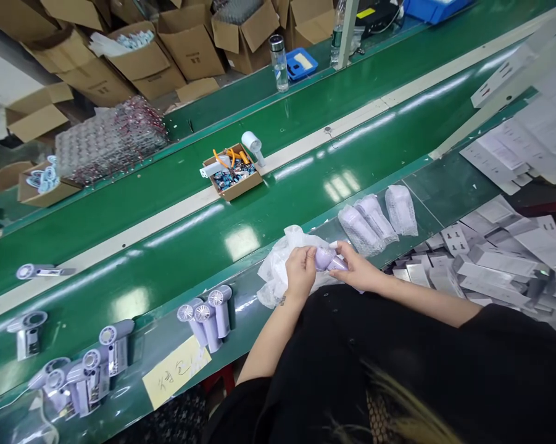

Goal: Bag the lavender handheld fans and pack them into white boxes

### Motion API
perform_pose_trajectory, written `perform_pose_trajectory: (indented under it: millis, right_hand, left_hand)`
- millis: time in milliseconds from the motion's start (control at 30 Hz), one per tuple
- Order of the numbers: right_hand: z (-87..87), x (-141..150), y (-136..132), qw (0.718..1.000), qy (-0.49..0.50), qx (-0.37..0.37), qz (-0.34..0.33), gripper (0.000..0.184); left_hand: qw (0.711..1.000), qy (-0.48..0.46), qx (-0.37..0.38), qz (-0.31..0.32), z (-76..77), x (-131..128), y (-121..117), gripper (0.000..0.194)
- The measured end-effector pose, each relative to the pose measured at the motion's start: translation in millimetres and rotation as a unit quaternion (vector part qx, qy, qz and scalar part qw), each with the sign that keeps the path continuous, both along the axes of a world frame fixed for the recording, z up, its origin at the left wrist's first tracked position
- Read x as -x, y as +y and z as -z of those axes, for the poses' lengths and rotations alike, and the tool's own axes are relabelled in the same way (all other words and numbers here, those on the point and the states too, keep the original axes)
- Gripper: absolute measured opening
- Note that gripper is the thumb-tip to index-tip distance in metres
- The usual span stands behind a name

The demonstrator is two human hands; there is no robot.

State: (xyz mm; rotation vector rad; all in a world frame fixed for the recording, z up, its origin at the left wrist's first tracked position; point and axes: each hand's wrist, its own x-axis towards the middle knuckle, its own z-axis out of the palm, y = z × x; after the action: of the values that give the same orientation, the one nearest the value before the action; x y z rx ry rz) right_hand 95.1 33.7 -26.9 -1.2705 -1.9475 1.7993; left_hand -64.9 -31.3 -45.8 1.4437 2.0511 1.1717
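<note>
A light purple handheld fan (pixel 324 258) is between my two hands, close to my body at the bench edge. My left hand (pixel 300 269) grips its rounded head with thumb and fingers. From the other side, my right hand (pixel 355 269) is closed around the fan's lower part, and its fingers partly hide it. Crumpled white plastic bags (pixel 274 271) lie under and beside my left hand. Beyond my right hand are three purple fans in bubble wrap (pixel 361 229), set side by side. Three unwrapped purple fans (pixel 211 316) rest on the bench to the left.
A yellow handwritten sheet (pixel 176 370) lies at the left, near several partly opened fans (pixel 86 376). Across the green conveyor (pixel 305 176), a small carton of parts (pixel 240 184) sits on the white divider beside a white fan (pixel 252 145). Flat white boxes (pixel 500 268) are heaped at right.
</note>
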Motion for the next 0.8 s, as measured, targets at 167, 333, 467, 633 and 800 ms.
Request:
perform_pose_trajectory:
  millis: [167, 333, 467, 633, 800]
  right_hand:
    - [2.7, 8.3, 3.7, 0.991, 0.038, 0.122, 0.045, 0.068]
    - [-6.3, 7.9, 13.8, 0.897, 0.083, 0.415, 0.131, 0.032]
    - [-9.5, -6.7, 14.0, 0.898, 0.080, 0.400, 0.164, 0.029]
    - [-7.7, -34.3, 21.2, 0.950, 0.064, 0.279, 0.121, 0.030]
    - [-5.8, -52.9, 16.9, 0.886, 0.156, 0.404, 0.165, 0.038]
  left_hand:
    - [0.951, 0.227, -0.108, 0.182, -3.6, -15.0, -4.1, 0.019]
    - [0.984, 0.110, -0.017, 0.139, -17.0, -13.8, -2.4, 0.023]
    - [0.989, -0.062, 0.068, 0.114, -30.9, -14.7, 4.4, 0.023]
    - [0.957, -0.230, 0.123, 0.124, -35.2, -33.1, 13.7, 0.024]
    - [0.915, -0.320, 0.183, 0.165, -21.1, -42.2, 17.3, 0.022]
